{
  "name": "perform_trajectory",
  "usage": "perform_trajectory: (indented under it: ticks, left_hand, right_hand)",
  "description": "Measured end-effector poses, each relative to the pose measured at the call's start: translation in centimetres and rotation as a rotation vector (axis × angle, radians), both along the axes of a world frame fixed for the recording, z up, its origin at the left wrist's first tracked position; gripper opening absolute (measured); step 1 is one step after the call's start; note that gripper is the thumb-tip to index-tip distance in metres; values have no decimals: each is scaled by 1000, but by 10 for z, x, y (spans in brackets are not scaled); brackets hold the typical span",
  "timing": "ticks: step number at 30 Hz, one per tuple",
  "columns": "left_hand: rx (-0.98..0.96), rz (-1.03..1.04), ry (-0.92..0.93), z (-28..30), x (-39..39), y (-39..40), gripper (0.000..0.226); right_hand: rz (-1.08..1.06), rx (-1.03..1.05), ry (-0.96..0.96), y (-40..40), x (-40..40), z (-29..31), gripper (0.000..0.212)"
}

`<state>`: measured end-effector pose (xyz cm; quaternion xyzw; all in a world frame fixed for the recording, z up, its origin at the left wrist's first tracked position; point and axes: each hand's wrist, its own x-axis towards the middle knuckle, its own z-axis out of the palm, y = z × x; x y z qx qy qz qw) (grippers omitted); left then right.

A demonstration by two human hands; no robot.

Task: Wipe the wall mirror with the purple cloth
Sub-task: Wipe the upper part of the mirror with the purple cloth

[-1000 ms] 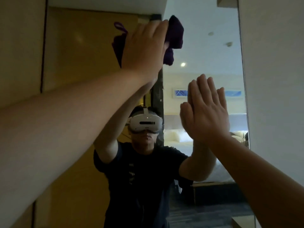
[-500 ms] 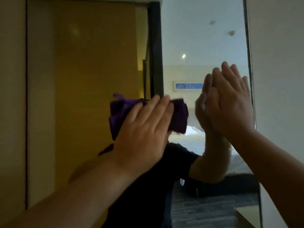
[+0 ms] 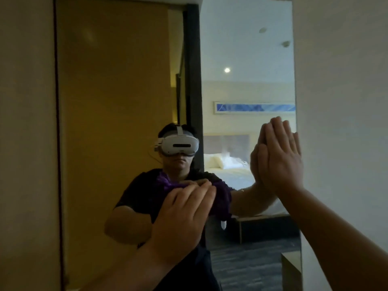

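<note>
Two bare hands up against the wall mirror [image 3: 241, 49]. Left hand [image 3: 180, 217] is flat with fingers stretched out together, pressing the purple cloth [image 3: 222, 200] onto the glass in the lower middle of the mirror; cloth bunched, sticking out past the fingertips on the top and right. Right hand [image 3: 279, 156] is open, palm flat on the glass near the mirror's right edge, fingers straight and pointing up, holding nothing, apart from the cloth. Reflection shows a person in a dark shirt wearing a white headset [image 3: 178, 144], a bed [image 3: 226, 166] behind. White wall [image 3: 340, 101] borders the mirror's right edge, tan panel [image 3: 25, 122] its left.
</note>
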<state>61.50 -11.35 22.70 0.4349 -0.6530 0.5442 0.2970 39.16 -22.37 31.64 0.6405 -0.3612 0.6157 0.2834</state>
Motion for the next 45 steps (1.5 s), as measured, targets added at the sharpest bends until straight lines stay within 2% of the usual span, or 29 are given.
perform_trajectory:
  ticks: [5,9,13,16,21,27,33,37,40,43,45]
  left_hand:
    - [-145,-130,137,67,-16,-1,43]
    - [-257,-154,283,155,-47,-12,45]
    - [-273,3,257,242,-78,-28,53]
    - [-213,117,214,265,-80,-52,50]
    - [-178,193,139,225,-77,-62,55]
    - [-72,185,-23,63,-64,-42,56]
    - [-19,204,-62,-26,-70,-40,57]
    - [-30,226,-52,-38,-71,-40,54]
    - [-25,225,-52,-34,-72,-41,55]
    - [-19,206,-56,-32,-71,-40,54]
    - [-42,146,-44,-19,-72,-39,48]
  right_hand:
    - [-27,8,34,-10,-1,-2,59]
    - [-47,29,74,-15,-5,1,59]
    - [-37,45,85,-16,-5,0,56]
    - [-34,46,101,-16,-7,-1,56]
    - [32,-25,59,-18,-6,-2,54]
    - [424,-77,-82,-9,-19,-5,55]
    - [427,-107,-128,-8,-15,-3,53]
    - [451,-53,-116,-5,-17,-2,54]
    - [510,-35,-133,-7,-40,6,45]
    - [387,87,-202,-33,-77,17,50]
    - [215,146,-136,-57,-92,14,55]
